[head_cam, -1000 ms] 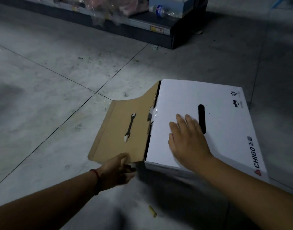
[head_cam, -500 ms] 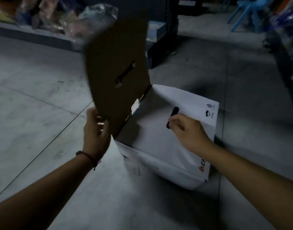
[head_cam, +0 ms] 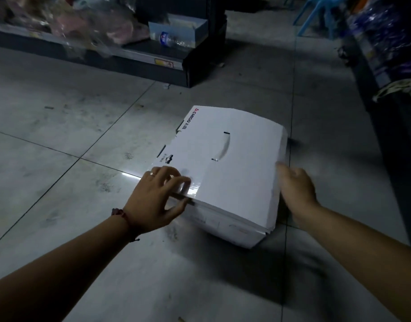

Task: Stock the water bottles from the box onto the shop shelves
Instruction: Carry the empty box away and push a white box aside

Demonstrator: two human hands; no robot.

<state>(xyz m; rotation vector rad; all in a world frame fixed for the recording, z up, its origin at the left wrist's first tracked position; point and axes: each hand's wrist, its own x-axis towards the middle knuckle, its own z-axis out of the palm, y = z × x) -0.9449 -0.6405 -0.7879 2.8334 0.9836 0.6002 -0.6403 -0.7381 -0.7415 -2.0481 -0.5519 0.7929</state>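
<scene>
A: What are the hands doing?

B: The left hand point(head_cam: 159, 195) lies spread on the near left corner of the white, glossy cardboard box point(head_cam: 225, 168), fingers point(head_cam: 174, 176) flat on its top, thumb under the lip of the front edge. It grips nothing. The right hand point(head_cam: 295, 185) lies open against the box's right edge, fingers pressed to the side, also grasping nothing.

A: So the box sits between them?

B: Yes, on the grey tiled floor point(head_cam: 83, 126), flaps down, its slotted handle on top.

A: How far along is the stocking?

B: Barely begun, I judge. No bottles are out in hand; the box must be opened first. One clear plastic water bottle point(head_cam: 170, 39) lies on the dark bottom shelf point(head_cam: 139, 54) at the far left, well apart from the box.
</scene>
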